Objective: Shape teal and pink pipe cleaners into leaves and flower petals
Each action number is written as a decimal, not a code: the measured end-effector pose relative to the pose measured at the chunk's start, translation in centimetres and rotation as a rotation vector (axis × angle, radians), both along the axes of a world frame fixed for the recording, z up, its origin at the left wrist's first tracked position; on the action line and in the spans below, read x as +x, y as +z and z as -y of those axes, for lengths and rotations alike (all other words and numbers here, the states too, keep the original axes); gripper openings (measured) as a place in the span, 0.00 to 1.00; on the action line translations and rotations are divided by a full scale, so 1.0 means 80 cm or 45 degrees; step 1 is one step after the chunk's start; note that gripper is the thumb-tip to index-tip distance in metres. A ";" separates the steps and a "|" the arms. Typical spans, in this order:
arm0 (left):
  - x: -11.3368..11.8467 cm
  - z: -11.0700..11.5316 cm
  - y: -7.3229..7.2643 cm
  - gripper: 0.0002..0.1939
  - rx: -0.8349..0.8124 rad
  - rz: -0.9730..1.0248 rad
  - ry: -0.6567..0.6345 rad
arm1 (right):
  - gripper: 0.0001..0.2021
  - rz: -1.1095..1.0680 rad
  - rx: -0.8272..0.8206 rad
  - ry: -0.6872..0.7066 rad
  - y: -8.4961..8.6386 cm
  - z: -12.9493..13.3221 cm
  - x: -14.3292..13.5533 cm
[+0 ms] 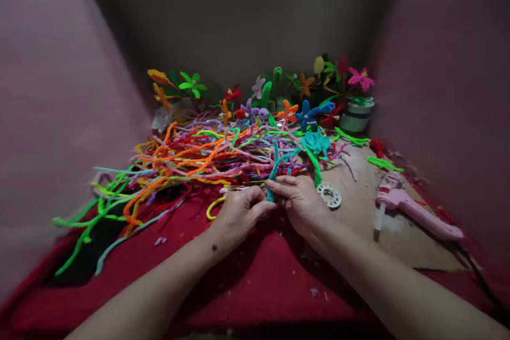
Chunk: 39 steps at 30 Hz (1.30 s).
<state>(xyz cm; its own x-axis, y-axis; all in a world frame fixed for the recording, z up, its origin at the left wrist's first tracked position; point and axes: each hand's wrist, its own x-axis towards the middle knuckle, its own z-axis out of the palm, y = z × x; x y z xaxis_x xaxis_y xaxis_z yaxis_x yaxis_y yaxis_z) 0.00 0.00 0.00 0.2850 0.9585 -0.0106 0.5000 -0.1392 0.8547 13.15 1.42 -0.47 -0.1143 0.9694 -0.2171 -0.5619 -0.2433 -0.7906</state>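
Note:
A teal pipe cleaner [273, 174] is bent and twisted, with two free ends splitting upward and to the right. My left hand [239, 211] pinches its lower part between thumb and forefinger. Close beside it, my right hand [299, 199] grips the same piece a little higher, fingers wrapped against it. Its bottom end is partly hidden by my fingertips. Behind both hands spreads a large pile of loose pipe cleaners [191, 154] in orange, pink, red, green and purple. A teal pipe-cleaner flower [315, 143] lies just beyond my right hand.
On the right, a pink glue gun [414, 204] rests on a cardboard sheet [350, 218], near a white ring with holes [330, 195]. Finished flowers [306, 112] and a jar [356, 116] line the back wall. A red cloth [223, 297] covers the table between pink side walls.

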 end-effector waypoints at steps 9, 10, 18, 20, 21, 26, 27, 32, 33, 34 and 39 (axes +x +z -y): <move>-0.010 -0.008 0.013 0.09 -0.263 0.216 0.036 | 0.12 0.145 0.065 0.110 -0.011 0.000 0.003; -0.012 -0.009 0.016 0.10 -0.248 0.269 0.050 | 0.11 0.196 0.079 0.125 -0.012 0.001 0.003; -0.012 -0.010 0.018 0.08 -0.283 0.454 0.172 | 0.09 0.463 0.144 0.312 -0.010 0.009 0.003; -0.009 -0.009 0.017 0.08 -0.294 0.466 0.214 | 0.08 0.447 0.137 0.317 -0.010 0.009 0.002; -0.008 -0.009 0.017 0.09 -0.295 0.480 0.226 | 0.07 0.434 0.134 0.322 -0.010 0.009 0.002; -0.006 -0.006 0.014 0.10 -0.231 0.555 0.255 | 0.07 0.367 0.075 0.354 -0.013 0.006 0.003; -0.006 -0.006 0.013 0.09 -0.201 0.554 0.244 | 0.07 0.363 0.059 0.363 -0.013 0.005 0.003; -0.007 -0.002 0.017 0.07 -0.125 0.470 0.129 | 0.08 0.365 0.059 0.374 -0.012 -0.001 0.008; -0.007 -0.001 0.018 0.07 -0.143 0.476 0.137 | 0.08 0.357 0.062 0.379 -0.011 -0.001 0.009; -0.007 -0.001 0.019 0.08 -0.171 0.496 0.156 | 0.07 0.348 0.057 0.386 -0.010 -0.002 0.010; -0.011 -0.005 0.017 0.09 -0.227 0.494 0.129 | 0.06 0.403 0.105 0.394 -0.003 -0.001 0.010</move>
